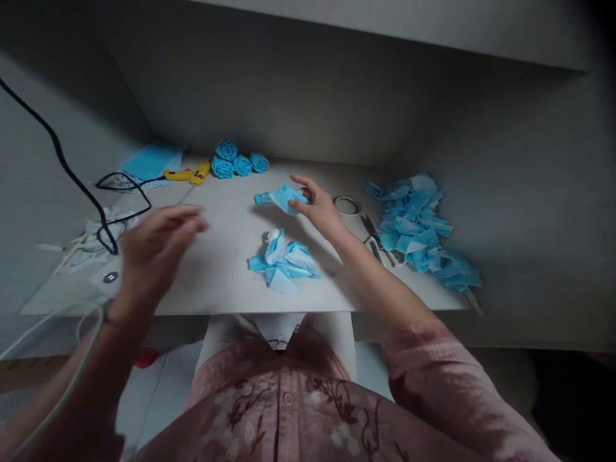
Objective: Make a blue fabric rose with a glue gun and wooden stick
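Observation:
My right hand [315,204] pinches a blue piece of thin cloth-like material [285,197] above the middle of the table. The end of that piece pointing left looks narrow and rolled. Below it lies a loose heap of blue and white scraps [283,260], apart from the hand. Over the left side of the table hovers my left hand [156,247], smeared by motion. Its fingers point to the right, and I cannot make out anything between them. Several rolled blue fabric roses [233,160] stand grouped at the back.
A yellow glue gun [190,174] lies beside a flat blue sheet [153,160]; a black cord [55,141] loops at left. White scraps [91,237] lie front left. On the right are a tape roll [347,205], scissors [373,234] and a blue scrap pile [416,221]. Walls enclose the table.

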Demonstrator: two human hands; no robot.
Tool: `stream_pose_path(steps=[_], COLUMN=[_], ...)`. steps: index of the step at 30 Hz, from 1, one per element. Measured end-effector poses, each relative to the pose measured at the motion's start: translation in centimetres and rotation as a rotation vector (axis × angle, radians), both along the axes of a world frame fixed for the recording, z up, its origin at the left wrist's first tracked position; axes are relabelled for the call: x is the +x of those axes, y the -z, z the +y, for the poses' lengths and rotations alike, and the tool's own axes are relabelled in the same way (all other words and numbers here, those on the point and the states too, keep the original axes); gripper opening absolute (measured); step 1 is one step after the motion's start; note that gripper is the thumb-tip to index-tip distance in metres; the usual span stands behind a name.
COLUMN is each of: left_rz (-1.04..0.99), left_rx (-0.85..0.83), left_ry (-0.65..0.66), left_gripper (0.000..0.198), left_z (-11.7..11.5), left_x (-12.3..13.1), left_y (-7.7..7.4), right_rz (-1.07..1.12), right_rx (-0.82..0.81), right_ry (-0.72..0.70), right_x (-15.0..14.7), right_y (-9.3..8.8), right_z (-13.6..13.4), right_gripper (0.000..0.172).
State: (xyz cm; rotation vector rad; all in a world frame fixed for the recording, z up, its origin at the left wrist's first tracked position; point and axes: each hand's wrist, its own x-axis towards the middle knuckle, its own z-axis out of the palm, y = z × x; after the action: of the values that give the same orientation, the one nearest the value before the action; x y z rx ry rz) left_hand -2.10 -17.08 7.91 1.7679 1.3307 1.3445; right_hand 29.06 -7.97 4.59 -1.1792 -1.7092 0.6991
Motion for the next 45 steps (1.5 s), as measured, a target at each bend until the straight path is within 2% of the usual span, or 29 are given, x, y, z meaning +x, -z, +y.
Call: stream_pose_path(steps=[1,3,5,7,10,12,13,16,18,21,24,28,31,35,38,40,45], left_rz=[-0.084,-0.283,-0.437,-0.566,-0.649,-0.687,-0.706,-0.733,-0.720,-0.684,-0.652,-0.648,-0.663,-0.665,-0.678,-0.737,-0.837], left_rx=[-0.114,-0.423,-0.601,-0.663,-0.651,-0.629,-0.620,-0.581,-0.535,-0.452,-0.379,-0.349,-0.378,-0.486,-0.543,-0.536,-0.529], left_ry=[0.143,0.432,0.553,0.588,0.547,0.467,0.429,0.368,0.356,0.349,0.357,0.404,0.444,0.491,0.475,0.440,0.405], left_gripper=[0.029,0.046,0.061,0.065,0.046,0.023,0.022,0.050,0.061,0.066,0.067,0.073,0.074,0.049,0.035,0.032,0.028], left_z=[0.7,2.4,4.7,6.9,9.4,10.3,10.5,10.7,10.7,10.9,11.2,11.6,11.6,11.2,11.0,11.1,11.4], left_x=[2.0,5.7,8.6,10.5,11.9,12.2,12.3,12.5,12.7,13.0,13.3,13.3,13.1,12.5,12.0,11.8,11.5], left_y=[0.2,0.4,0.7,1.1,1.8,2.2,2.3,2.5,2.6,2.7,3.0,3.6,4.2,5.0,5.4,5.3,5.0], right_rz=[-0.035,-0.117,-0.210,-0.325,-0.462,-0.419,-0.356,-0.123,0.001,0.105,0.147,0.218,0.235,0.250,0.243,0.163,-0.267], right_rx=[0.042,0.162,0.287,0.364,0.383,0.372,0.365,0.298,0.197,0.037,0.002,0.071,0.092,0.082,0.142,0.243,0.574], right_ry=[0.004,0.020,0.020,-0.032,-0.149,-0.153,-0.121,0.000,0.033,0.017,0.033,0.087,0.054,-0.016,-0.005,0.020,-0.036], right_x=[-0.2,-0.4,-0.5,-0.5,-0.1,0.3,0.5,1.2,1.3,0.7,0.0,0.0,0.4,0.7,1.3,1.8,2.3], right_y=[-0.4,-1.0,-1.4,-1.6,-2.0,-2.4,-2.5,-2.5,-2.0,-0.8,0.4,1.2,1.4,2.1,2.5,2.4,1.8], right_z=[-0.4,-1.2,-2.0,-2.6,-3.3,-3.5,-3.4,-2.4,-1.6,-0.3,0.8,2.2,2.8,2.6,1.7,1.1,0.2], right_gripper=[0.061,0.059,0.054,0.050,0.050,0.054,0.055,0.055,0.058,0.061,0.056,0.042,0.040,0.047,0.052,0.048,0.032])
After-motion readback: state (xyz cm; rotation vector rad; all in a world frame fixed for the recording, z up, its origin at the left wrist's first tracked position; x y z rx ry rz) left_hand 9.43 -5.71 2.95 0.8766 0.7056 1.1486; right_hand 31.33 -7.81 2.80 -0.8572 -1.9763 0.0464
